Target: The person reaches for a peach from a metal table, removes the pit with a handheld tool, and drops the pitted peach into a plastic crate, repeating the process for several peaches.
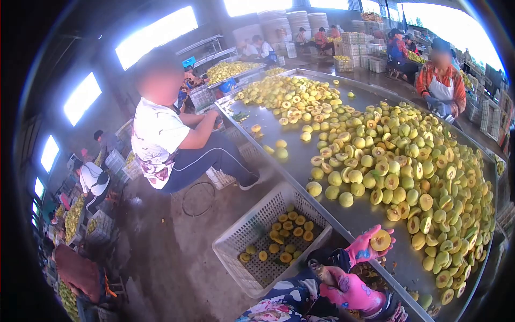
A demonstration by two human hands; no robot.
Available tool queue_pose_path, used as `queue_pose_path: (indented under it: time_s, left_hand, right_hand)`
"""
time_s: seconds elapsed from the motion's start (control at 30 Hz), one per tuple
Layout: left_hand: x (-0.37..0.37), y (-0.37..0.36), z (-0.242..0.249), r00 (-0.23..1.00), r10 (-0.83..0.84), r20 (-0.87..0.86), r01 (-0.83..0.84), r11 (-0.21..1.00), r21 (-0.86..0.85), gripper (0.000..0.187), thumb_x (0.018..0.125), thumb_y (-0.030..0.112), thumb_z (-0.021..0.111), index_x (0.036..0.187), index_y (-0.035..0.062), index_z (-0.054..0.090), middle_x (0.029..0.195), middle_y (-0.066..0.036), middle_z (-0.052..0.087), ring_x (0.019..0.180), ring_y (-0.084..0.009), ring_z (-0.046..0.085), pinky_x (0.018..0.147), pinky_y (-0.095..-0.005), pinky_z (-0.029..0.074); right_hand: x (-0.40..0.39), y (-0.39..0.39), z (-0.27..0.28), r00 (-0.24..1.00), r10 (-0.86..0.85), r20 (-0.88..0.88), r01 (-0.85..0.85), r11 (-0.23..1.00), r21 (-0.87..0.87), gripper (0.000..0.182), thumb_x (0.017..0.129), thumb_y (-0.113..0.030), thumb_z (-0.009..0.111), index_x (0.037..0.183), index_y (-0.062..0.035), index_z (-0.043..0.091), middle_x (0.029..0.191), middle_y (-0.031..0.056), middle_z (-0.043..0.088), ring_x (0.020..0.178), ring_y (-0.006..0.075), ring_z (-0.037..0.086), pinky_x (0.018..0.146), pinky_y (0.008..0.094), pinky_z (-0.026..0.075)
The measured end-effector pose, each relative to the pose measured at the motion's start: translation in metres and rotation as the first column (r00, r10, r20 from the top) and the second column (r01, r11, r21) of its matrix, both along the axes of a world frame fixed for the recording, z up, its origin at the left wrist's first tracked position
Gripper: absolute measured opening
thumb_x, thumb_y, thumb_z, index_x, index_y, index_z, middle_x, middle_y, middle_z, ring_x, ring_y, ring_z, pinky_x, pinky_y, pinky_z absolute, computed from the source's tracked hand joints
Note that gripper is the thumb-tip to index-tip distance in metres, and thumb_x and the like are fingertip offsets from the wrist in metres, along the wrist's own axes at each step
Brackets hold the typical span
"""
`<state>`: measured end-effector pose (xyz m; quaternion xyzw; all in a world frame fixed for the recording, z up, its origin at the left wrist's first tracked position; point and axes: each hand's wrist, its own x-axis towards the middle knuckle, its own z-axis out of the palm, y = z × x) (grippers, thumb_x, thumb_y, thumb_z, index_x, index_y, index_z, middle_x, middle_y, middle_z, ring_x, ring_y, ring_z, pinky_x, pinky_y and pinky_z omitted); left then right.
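My left hand [365,248], in a pink glove, holds a halved yellow-green fruit [380,240] with its cut face and brown centre showing. It is above the near rim of the metal table [343,232]. Lower down, my right hand [351,290], also pink-gloved, is closed, its fingers pointing left; a small dark object at its fingertips is too unclear to name. A large heap of whole and halved fruit [407,155] covers much of the table. Below the rim, a grey perforated crate [236,252] contains several halved fruits [289,228].
A seated person in a white shirt [155,137] works at the table's left side. Another person in an orange top [442,88] is across the table. Background people sit among stacked crates [354,45]. A wire hoop [198,199] lies on the wet floor.
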<state>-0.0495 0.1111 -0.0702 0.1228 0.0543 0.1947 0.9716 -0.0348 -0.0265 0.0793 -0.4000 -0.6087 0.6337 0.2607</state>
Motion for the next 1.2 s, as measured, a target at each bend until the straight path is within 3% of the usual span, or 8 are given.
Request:
queue_pose_path:
  time_s: [0.07,0.17,0.27,0.33,0.5,0.63,0.93,1.2]
  left_hand:
    - [0.000,0.001,0.001,1.000,-0.007,0.009,0.007,1.000,-0.012,0.054,0.092,0.047,0.048,0.130,0.0084,0.046,0.115,-0.013,0.057,0.098,-0.0229,0.057,0.082,-0.0334,0.048]
    - [0.000,0.004,-0.002,0.999,-0.019,0.034,0.019,1.000,-0.021,0.054,0.092,0.046,0.049,0.130,0.0077,0.046,0.118,-0.013,0.056,0.099,-0.0238,0.057,0.081,-0.0328,0.048]
    - [0.000,0.002,-0.002,0.997,-0.003,0.076,0.009,0.997,-0.081,0.057,0.092,0.045,0.049,0.134,0.0061,0.042,0.120,-0.016,0.054,0.101,-0.0255,0.057,0.082,-0.0349,0.048]
    - [-0.001,0.000,-0.001,0.999,0.028,0.046,-0.025,0.997,-0.071,0.057,0.092,0.044,0.049,0.134,0.0055,0.042,0.120,-0.016,0.054,0.100,-0.0256,0.057,0.081,-0.0349,0.049]
    - [-0.008,-0.017,0.010,0.998,0.052,0.023,-0.052,0.999,-0.014,0.056,0.092,0.043,0.049,0.132,0.0053,0.043,0.117,-0.015,0.055,0.097,-0.0253,0.059,0.076,-0.0326,0.052]
    - [-0.012,-0.039,0.022,0.993,-0.025,-0.112,0.016,0.997,-0.080,0.049,0.090,0.043,0.053,0.123,0.0067,0.052,0.106,-0.012,0.060,0.085,-0.0219,0.062,0.066,-0.0282,0.053]
    - [-0.011,-0.084,0.046,0.997,-0.071,-0.025,0.062,0.964,-0.258,0.045,0.093,0.036,0.051,0.123,0.0025,0.048,0.114,-0.013,0.054,0.103,-0.0227,0.055,0.089,-0.0379,0.048]
    - [-0.002,-0.094,0.028,0.971,-0.046,-0.234,0.046,0.999,-0.009,0.046,0.093,0.041,0.049,0.123,0.0065,0.051,0.107,-0.007,0.058,0.086,-0.0138,0.060,0.076,-0.0300,0.053]
  right_hand:
    - [0.001,-0.003,-0.024,0.981,-0.005,-0.193,-0.013,0.996,-0.093,0.046,0.087,-0.012,0.061,0.127,-0.0007,0.041,0.081,0.0024,0.061,0.068,0.0068,0.056,0.061,0.0218,0.048]
    - [0.018,-0.008,-0.047,0.981,-0.114,-0.159,0.086,0.981,-0.174,0.044,0.088,-0.012,0.060,0.126,-0.0013,0.042,0.078,0.0035,0.062,0.065,0.0072,0.057,0.059,0.0213,0.047]
    - [0.042,-0.031,-0.028,0.918,-0.396,0.028,0.384,0.868,-0.313,0.038,0.088,-0.017,0.059,0.120,0.0004,0.045,0.075,0.0036,0.060,0.061,0.0075,0.056,0.057,0.0204,0.044]
    - [0.067,-0.052,-0.058,0.828,-0.556,-0.071,0.499,0.789,-0.358,0.031,0.090,-0.015,0.056,0.116,-0.0019,0.046,0.073,0.0015,0.057,0.059,0.0075,0.053,0.052,0.0208,0.042]
    - [0.099,-0.101,-0.086,0.675,-0.736,-0.049,0.655,0.628,-0.421,0.031,0.090,-0.015,0.056,0.116,-0.0016,0.046,0.073,0.0016,0.057,0.059,0.0075,0.053,0.053,0.0207,0.042]
    - [0.101,-0.123,-0.097,0.638,-0.767,-0.059,0.671,0.593,-0.445,0.031,0.090,-0.016,0.056,0.116,-0.0014,0.046,0.073,0.0017,0.057,0.059,0.0076,0.053,0.053,0.0207,0.042]
    - [0.101,-0.131,-0.101,0.656,-0.746,-0.111,0.642,0.629,-0.438,0.032,0.090,-0.017,0.057,0.116,-0.0009,0.047,0.073,0.0019,0.057,0.058,0.0077,0.053,0.053,0.0205,0.042]
    - [0.106,-0.134,-0.101,0.675,-0.728,-0.120,0.622,0.650,-0.437,0.032,0.089,-0.017,0.057,0.115,-0.0004,0.047,0.072,0.0021,0.057,0.058,0.0078,0.053,0.053,0.0204,0.042]
